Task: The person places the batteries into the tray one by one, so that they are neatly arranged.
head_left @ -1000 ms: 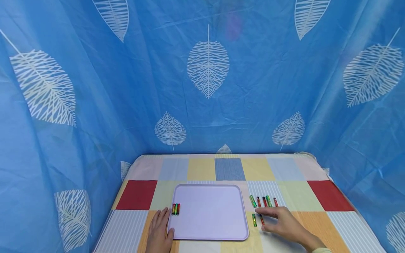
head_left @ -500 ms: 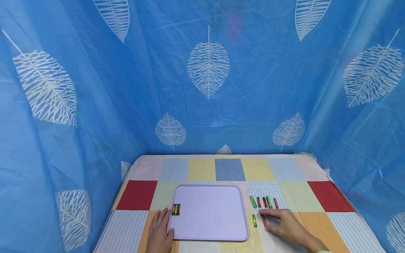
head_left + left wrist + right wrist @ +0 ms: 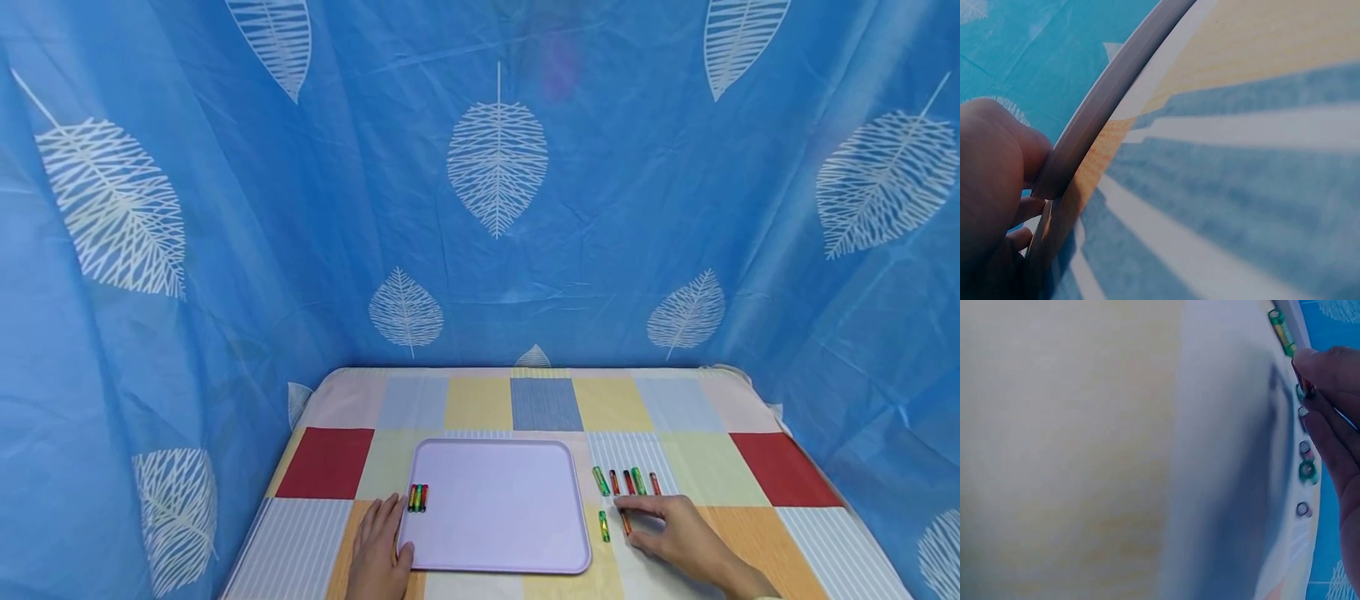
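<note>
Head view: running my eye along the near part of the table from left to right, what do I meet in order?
Left hand → trio of batteries → bare middle of the lavender tray → lone green battery → right hand, pinching a red battery.

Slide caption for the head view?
Right hand pinches a red battery; left hand touches the edge of a lilac tray.
</note>
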Tool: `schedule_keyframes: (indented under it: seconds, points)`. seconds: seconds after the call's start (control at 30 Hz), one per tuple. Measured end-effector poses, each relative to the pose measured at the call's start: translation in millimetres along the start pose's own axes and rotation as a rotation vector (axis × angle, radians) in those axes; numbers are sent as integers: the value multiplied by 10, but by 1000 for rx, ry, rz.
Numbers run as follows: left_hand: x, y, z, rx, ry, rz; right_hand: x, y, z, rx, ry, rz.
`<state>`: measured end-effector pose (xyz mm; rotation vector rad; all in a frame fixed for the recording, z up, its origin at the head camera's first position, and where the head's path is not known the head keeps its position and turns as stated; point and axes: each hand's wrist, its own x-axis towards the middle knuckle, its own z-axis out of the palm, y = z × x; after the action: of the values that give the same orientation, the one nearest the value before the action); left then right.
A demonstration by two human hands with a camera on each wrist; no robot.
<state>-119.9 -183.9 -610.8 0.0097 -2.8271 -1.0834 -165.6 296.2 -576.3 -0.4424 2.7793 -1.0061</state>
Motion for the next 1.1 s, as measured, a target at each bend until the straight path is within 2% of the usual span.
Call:
schedule_keyframes:
  seconds: [0.13,0.23,0.4,0.57,0.63,0.9,1.1]
  points:
    - [-3,-5,11,-2,20,16,55,-76,-4,11,27,-41]
    - [1,-5,5,-3,27,23,134,-145,16,23,44,-114]
    - [8,-5,2,-15,-3,-5,262,-268,108,63,65,-244]
    - [5,-28,18,-15,18,20,406,-421,244,112,74,-336]
    - [2,-31,21,-9,18,27,467,-488,305,123,73,-356]
    - [4,-13,5,-15,-20,-13,676,-735,539,149,59,-408]
    - [-9,-24,9,-22,-2,11,800,-888,690,186,44,-416]
